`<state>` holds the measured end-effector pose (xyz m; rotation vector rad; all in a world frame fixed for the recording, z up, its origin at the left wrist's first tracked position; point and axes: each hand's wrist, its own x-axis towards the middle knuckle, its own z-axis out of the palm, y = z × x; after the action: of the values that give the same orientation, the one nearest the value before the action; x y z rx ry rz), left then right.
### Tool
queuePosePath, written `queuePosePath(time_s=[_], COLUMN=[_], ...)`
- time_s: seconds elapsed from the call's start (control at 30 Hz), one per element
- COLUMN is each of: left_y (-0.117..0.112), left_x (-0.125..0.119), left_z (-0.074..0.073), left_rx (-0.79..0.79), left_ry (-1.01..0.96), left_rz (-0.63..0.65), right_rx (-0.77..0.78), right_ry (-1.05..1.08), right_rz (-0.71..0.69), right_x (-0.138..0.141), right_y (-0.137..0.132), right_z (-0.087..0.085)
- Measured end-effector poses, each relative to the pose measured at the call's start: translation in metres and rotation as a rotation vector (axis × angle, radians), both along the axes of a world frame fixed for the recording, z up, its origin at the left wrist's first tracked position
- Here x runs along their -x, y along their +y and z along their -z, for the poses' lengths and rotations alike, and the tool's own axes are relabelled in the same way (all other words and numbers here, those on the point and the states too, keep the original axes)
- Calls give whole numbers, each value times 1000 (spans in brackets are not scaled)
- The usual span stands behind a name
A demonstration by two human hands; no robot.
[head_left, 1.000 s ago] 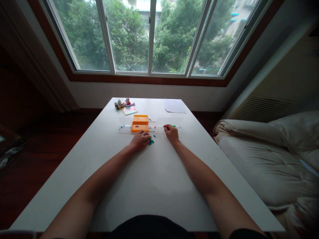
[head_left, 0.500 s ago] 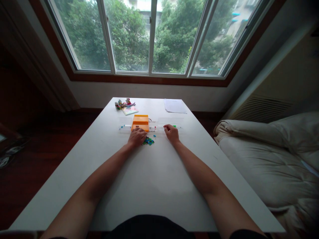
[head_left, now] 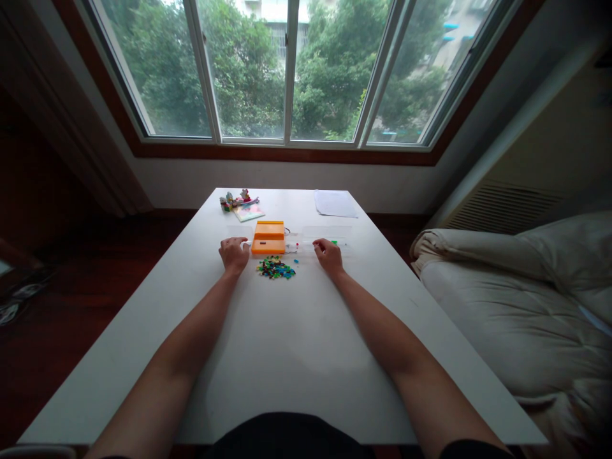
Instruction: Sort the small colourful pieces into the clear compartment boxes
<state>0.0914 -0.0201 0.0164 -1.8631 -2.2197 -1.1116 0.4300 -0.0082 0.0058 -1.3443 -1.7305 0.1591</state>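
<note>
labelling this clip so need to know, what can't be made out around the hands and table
All in the head view:
- Left hand: whether it holds anything, hidden by its fingers.
- Right hand: whether it pinches anything, too small.
- Colourful pieces: exact shapes, too small and overlapping.
- White sheets: any writing, too faint.
- Sofa: full extent, cut off by right edge.

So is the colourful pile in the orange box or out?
Out: the pile lies on the table, in front of the orange box.

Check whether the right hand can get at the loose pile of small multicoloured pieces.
Likely yes: between the right hand and the pile I see little but white tabletop and a stray small blue piece; the left hand is off to the pile's left.
</note>
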Motion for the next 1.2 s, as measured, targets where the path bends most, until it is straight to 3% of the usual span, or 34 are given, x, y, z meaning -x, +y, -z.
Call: queuePosePath(time_s=[0.13, 0.3, 0.37, 0.53, 0.77, 1.2], left_y=[1, -7, -13, -30, -37, -38], left_x=[-1, -14, -26, -64, -87, -86], left_z=[3, -3, -6, -7, 3, -2], left_rx=[62, -35, -69, -44, 87, 71], left_ry=[46, 116, 156, 303, 413, 402], left_rz=[-10, 64, 165, 580, 939, 923], right_rx=[12, 16, 22, 15, 4, 29], right_ry=[-1, -2, -5, 2, -1, -8], right_rz=[1, -2, -2, -5, -5, 8], right_x=[0, 0, 0, 0, 0, 0], right_y=[-2, -3, -2, -1, -1, 1], right_z=[-2, -2, -2, 0, 1, 3])
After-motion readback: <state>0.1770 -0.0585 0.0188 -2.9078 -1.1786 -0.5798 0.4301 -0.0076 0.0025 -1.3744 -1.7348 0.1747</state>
